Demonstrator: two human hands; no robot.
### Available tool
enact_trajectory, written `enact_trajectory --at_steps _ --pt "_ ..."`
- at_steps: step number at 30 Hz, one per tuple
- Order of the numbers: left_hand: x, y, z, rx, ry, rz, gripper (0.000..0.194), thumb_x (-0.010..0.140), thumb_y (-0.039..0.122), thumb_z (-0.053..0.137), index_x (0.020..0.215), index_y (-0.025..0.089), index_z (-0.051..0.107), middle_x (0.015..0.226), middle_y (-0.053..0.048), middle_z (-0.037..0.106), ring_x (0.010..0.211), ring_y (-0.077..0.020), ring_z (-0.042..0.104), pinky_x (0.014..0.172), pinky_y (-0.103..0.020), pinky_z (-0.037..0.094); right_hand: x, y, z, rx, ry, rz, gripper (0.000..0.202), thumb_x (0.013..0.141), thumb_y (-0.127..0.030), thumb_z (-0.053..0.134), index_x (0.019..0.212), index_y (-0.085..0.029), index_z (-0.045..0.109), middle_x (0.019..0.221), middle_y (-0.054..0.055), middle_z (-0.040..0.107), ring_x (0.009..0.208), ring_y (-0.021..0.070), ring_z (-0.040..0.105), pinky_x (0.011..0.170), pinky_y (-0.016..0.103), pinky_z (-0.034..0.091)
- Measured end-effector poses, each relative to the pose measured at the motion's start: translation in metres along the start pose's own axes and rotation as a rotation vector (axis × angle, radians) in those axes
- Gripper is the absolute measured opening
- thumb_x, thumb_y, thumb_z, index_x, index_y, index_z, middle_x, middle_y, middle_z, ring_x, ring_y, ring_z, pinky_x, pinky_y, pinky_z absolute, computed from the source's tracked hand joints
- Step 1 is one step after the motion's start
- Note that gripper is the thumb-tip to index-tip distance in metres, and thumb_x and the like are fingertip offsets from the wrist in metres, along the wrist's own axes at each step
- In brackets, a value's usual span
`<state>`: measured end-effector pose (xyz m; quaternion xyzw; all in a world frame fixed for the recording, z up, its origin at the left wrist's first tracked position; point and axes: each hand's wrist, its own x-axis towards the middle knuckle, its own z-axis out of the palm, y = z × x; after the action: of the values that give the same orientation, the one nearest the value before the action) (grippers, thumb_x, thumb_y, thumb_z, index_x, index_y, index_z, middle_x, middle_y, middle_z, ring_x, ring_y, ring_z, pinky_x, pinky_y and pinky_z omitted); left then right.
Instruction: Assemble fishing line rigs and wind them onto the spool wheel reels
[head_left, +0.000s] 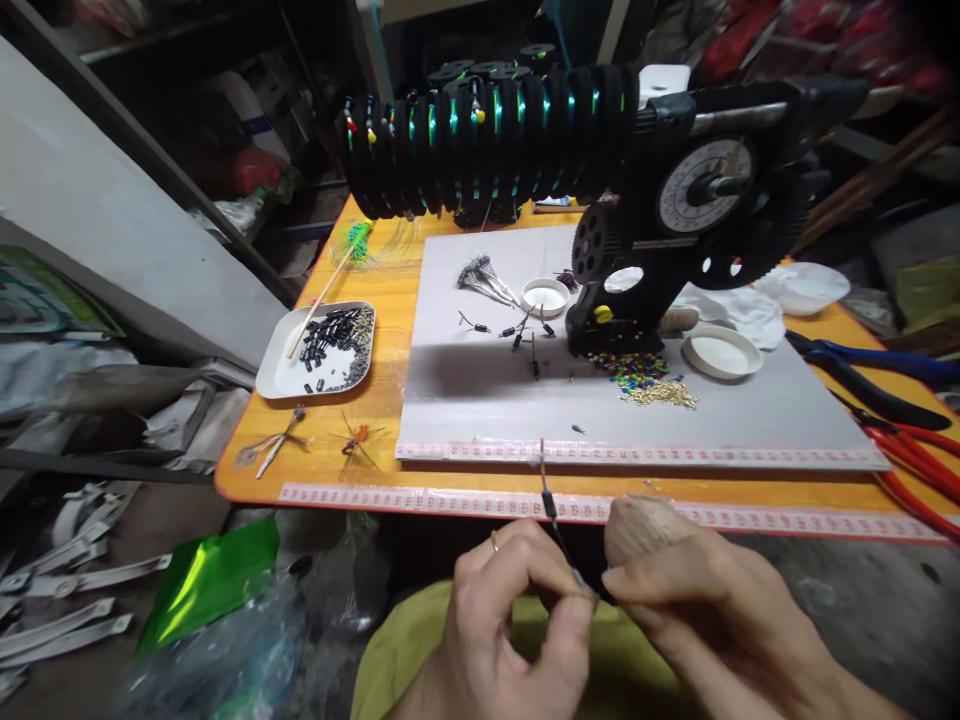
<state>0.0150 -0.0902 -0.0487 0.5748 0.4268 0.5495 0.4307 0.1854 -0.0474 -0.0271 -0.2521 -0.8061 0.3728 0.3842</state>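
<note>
The left hand point(517, 610) pinches a dark strand point(556, 535) between thumb and fingers, in front of the near edge of the grey board point(450, 425). The right hand point(720, 600) is curled close beside it, fingertips near the strand's lower end; whether they grip it, I cannot tell. A black sleeve point(548, 504) sits partway up the strand, whose reddish tip overlaps that edge in view. The step in hand looks like fine fingertip work at the lower end; going on would call for a steady left pinch and small right-hand movements. On the board lie sleeved pieces point(517, 338), coloured beads point(630, 368) and gold beads point(664, 394). Left of the board, a white tray point(277, 350) rests on the wooden tabletop point(388, 415); to its right lie red-handled pliers point(919, 462).
</note>
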Motion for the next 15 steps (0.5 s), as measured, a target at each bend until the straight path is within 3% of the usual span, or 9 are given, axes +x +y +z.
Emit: enact_trajectory --at_steps 3,5,9,15 --pt "-0.0011 -0.0029 0.0001 -0.148 0.011 -0.197 0.011 0.094 0.016 0.053 0.089 0.021 0.061 0.081 -0.001 0.058 0.058 -0.0093 0.055 0.052 -0.022 0.044 -0.0003 -0.0004 -0.0017 -0.029 0.055 0.113 0.033 0.086 -0.003 0.051 0.109 -0.028 0.051 0.080 -0.001 0.058 0.068 0.0137 0.057 0.061 0.025 0.048" --pt "-0.0006 -0.0054 0.0013 -0.251 0.026 -0.258 0.011 0.095 0.020 0.053 0.090 0.021 0.063 0.083 -0.001 0.057 0.056 -0.0080 0.055 0.046 -0.019 0.044 0.0013 -0.0005 0.0000 -0.107 0.108 0.154 0.036 0.087 -0.004 0.052 0.115 -0.026 0.051 0.080 0.000 0.056 0.068 0.0133 0.057 0.062 0.024 0.049" --pt "0.0000 -0.0076 0.0041 -0.300 0.040 -0.271 0.010 0.095 0.022 0.056 0.089 0.021 0.064 0.080 0.000 0.056 0.057 -0.0076 0.055 0.047 -0.018 0.046 0.0046 -0.0012 0.0039 -0.252 0.067 0.085 0.038 0.086 -0.003 0.055 0.119 -0.022 0.051 0.085 0.002 0.061 0.074 0.0134 0.061 0.067 0.024 0.050" --pt "-0.0011 -0.0073 0.0058 -0.349 0.050 -0.261 0.012 0.095 0.019 0.055 0.090 0.021 0.065 0.081 0.000 0.058 0.059 -0.0071 0.057 0.048 -0.016 0.048 -0.0003 -0.0065 0.0028 -0.243 0.101 0.079 0.033 0.085 -0.004 0.057 0.111 -0.024 0.054 0.084 0.002 0.067 0.073 0.0132 0.064 0.066 0.023 0.051"
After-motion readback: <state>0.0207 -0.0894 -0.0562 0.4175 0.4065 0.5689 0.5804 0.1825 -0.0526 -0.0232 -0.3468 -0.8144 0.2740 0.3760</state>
